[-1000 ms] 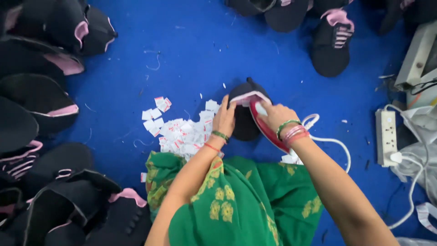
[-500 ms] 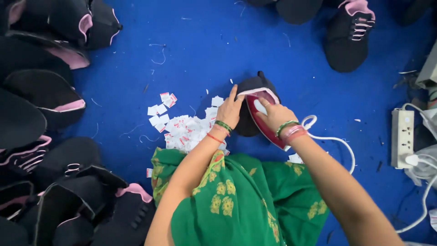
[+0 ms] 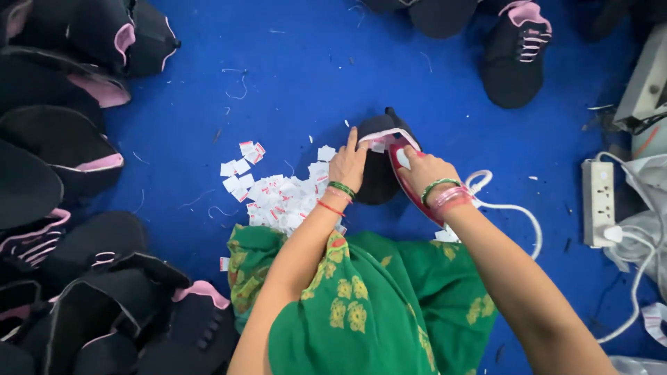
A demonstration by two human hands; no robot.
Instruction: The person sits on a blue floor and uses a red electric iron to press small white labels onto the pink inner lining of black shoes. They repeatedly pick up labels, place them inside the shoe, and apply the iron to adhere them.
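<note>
My left hand (image 3: 347, 163) rests flat on a black shoe upper (image 3: 379, 167) lying on the blue floor, fingertips at its pink-edged opening. My right hand (image 3: 425, 170) grips a red and white clothes iron (image 3: 410, 187) pressed against the right side of that upper. The iron's white cord (image 3: 511, 208) loops off to the right. A heap of small white and red paper tags (image 3: 278, 194) lies just left of my left wrist. Green patterned cloth (image 3: 361, 298) covers my lap below.
Stacks of black shoe uppers with pink trim (image 3: 76, 160) fill the left side and lower left. More finished black and pink shoes (image 3: 514, 52) sit at the top right. A white power strip (image 3: 599, 201) with plugged cables lies at the right, beside a grey machine (image 3: 646, 90).
The view has shifted slightly, so everything sits a little lower in the frame. Both hands stay on the shoe upper and iron in nearly the same pose.
</note>
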